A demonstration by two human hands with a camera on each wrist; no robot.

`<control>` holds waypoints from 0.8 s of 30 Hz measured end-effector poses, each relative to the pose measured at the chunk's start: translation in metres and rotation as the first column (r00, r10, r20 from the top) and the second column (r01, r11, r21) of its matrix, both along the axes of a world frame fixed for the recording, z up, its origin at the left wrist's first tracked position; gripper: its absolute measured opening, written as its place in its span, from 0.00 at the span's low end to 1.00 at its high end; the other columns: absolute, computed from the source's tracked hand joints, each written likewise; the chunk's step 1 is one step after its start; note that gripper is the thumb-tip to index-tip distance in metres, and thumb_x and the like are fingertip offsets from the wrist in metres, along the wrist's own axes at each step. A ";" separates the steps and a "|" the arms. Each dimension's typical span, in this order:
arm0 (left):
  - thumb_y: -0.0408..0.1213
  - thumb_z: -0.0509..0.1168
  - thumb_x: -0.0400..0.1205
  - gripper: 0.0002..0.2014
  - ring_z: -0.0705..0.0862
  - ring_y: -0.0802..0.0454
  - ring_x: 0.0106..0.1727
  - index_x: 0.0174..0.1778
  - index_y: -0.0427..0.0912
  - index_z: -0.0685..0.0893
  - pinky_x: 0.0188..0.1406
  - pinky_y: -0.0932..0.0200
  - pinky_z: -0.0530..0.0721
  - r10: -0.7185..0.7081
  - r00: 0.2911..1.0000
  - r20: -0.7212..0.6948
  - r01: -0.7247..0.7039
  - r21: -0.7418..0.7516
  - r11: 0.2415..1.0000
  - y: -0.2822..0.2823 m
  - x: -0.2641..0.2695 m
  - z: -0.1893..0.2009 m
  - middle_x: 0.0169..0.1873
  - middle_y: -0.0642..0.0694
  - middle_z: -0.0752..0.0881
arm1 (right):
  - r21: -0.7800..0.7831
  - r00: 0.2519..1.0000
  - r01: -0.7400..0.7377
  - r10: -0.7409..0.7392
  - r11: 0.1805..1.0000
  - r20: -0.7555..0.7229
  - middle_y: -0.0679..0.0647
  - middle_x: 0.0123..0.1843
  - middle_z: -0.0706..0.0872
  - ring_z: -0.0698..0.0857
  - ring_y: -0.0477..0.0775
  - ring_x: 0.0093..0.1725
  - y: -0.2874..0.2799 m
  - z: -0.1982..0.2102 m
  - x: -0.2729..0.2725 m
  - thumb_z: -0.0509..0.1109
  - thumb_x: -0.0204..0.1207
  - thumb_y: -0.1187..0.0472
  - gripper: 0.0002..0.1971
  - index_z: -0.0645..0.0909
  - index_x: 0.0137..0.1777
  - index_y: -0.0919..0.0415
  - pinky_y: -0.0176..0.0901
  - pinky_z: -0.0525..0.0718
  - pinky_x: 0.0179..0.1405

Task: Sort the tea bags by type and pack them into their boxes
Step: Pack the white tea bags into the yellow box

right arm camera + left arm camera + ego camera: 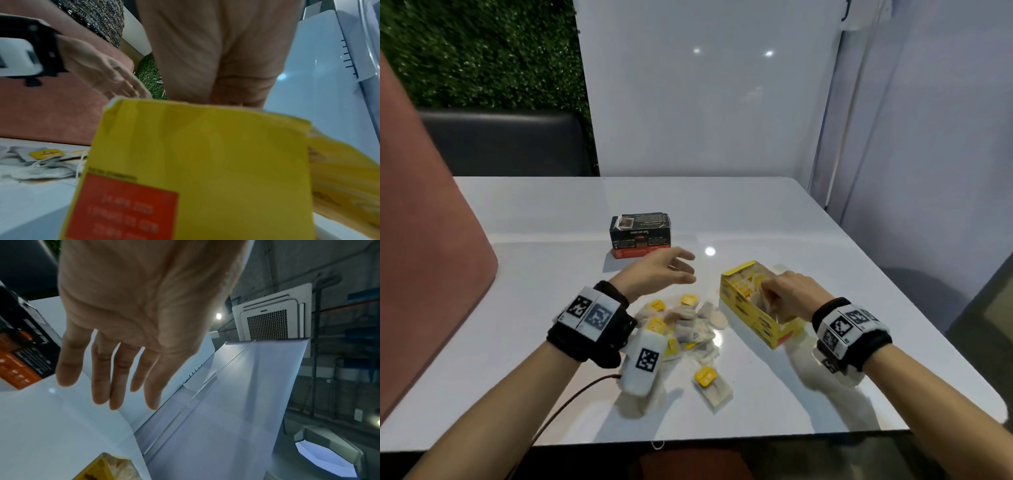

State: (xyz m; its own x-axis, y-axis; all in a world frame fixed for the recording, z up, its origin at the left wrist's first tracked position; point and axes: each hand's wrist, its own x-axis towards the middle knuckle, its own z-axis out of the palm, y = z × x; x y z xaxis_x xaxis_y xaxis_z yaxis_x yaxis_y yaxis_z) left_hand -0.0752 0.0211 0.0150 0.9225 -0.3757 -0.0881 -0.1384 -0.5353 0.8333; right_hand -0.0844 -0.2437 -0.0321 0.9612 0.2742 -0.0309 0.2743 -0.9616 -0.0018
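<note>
The right hand (789, 289) reached into the open yellow tea box (753, 317), fingers curled, grip unclear. The left hand (657, 274) hovered flat, gripping nothing. Loose yellow-tagged tea bags (688, 325) lay at the box's nine o'clock; a black tea box (639, 235) stood at eleven on the tabletop (774, 219).

A white table (524, 308) fills the middle of the view, with the person's two forearms coming in from 7 and 5 o'clock. The left hand (654, 272) hovers with fingers spread and relaxed, holding nothing, just short of a black and red box (640, 234) that stands closed at 12 o'clock from it. At 3 o'clock from that hand an open yellow box (751, 317) holds tea bags; the right hand (789, 289) reaches into its top, fingers curled down among them. Between the wrists lies a loose heap of tea bags with yellow tags (685, 325), one more (710, 385) lying apart at 6 o'clock
</note>
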 end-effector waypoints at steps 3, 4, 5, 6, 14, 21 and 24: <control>0.30 0.68 0.78 0.15 0.84 0.53 0.54 0.60 0.45 0.80 0.61 0.57 0.80 -0.036 0.999 -0.041 0.034 -0.039 0.999 0.023 -0.028 -0.008 0.50 0.48 0.86 | 0.010 0.999 -0.002 0.002 1.000 -0.034 0.51 0.39 0.76 0.77 0.54 0.36 0.002 -0.007 0.001 0.62 0.72 0.72 0.08 0.78 0.38 0.60 0.41 0.73 0.33; 0.31 0.68 0.79 0.15 0.85 0.53 0.54 0.61 0.45 0.80 0.60 0.57 0.81 -0.047 0.998 -0.051 0.045 -0.030 0.999 0.031 -0.036 -0.011 0.52 0.47 0.86 | 0.024 0.999 -0.010 0.011 1.000 -0.049 0.52 0.39 0.78 0.77 0.53 0.34 0.001 -0.009 0.001 0.61 0.73 0.71 0.08 0.79 0.39 0.62 0.40 0.74 0.31; 0.31 0.68 0.79 0.16 0.85 0.53 0.56 0.63 0.44 0.80 0.59 0.57 0.81 -0.054 0.997 -0.052 0.053 -0.016 0.998 0.039 -0.043 -0.013 0.53 0.47 0.87 | 0.032 0.998 -0.024 0.026 0.999 -0.057 0.54 0.38 0.79 0.78 0.52 0.31 0.000 -0.010 0.001 0.60 0.74 0.71 0.08 0.79 0.38 0.63 0.38 0.74 0.29; 0.32 0.68 0.78 0.17 0.84 0.54 0.57 0.64 0.45 0.80 0.57 0.60 0.82 -0.055 0.997 -0.049 0.055 -0.008 0.998 0.047 -0.049 -0.016 0.54 0.46 0.87 | 0.033 0.997 -0.036 0.038 0.999 -0.068 0.55 0.38 0.80 0.78 0.51 0.30 -0.001 -0.010 0.000 0.60 0.75 0.70 0.08 0.78 0.38 0.62 0.35 0.74 0.28; 0.33 0.69 0.78 0.16 0.85 0.66 0.52 0.59 0.56 0.82 0.50 0.76 0.79 -0.011 1.000 -0.014 0.012 0.104 0.994 0.093 -0.079 -0.038 0.51 0.51 0.88 | -0.015 0.991 0.044 -0.046 0.999 -0.129 0.49 0.32 0.75 0.76 0.51 0.31 0.004 -0.005 -0.002 0.65 0.69 0.76 0.12 0.78 0.32 0.59 0.27 0.67 0.25; 0.33 0.67 0.78 0.11 0.86 0.62 0.42 0.52 0.53 0.84 0.45 0.69 0.81 0.091 0.995 -0.052 -0.077 0.223 0.972 0.108 -0.096 -0.063 0.46 0.53 0.88 | 0.117 0.994 0.029 -0.041 0.993 0.098 0.56 0.47 0.90 0.87 0.56 0.46 -0.019 0.017 -0.020 0.67 0.76 0.71 0.09 0.89 0.47 0.63 0.36 0.78 0.43; 0.36 0.68 0.78 0.07 0.85 0.64 0.38 0.50 0.50 0.82 0.41 0.73 0.79 0.076 0.996 -0.048 -0.058 0.290 0.955 0.097 -0.099 -0.073 0.46 0.53 0.87 | 0.301 0.982 -0.141 0.095 0.943 0.162 0.52 0.44 0.89 0.85 0.49 0.40 0.010 0.023 -0.050 0.69 0.75 0.69 0.07 0.89 0.45 0.62 0.25 0.69 0.37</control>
State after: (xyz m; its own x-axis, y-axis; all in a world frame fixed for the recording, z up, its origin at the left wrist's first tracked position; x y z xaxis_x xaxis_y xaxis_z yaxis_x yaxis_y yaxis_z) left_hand -0.1740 0.1178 -0.0579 0.9347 -0.2638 -0.2381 -0.0497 -0.7604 0.6476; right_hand -0.1345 -0.2336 -0.0093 0.9092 0.3598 0.2095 0.4052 -0.8804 -0.2462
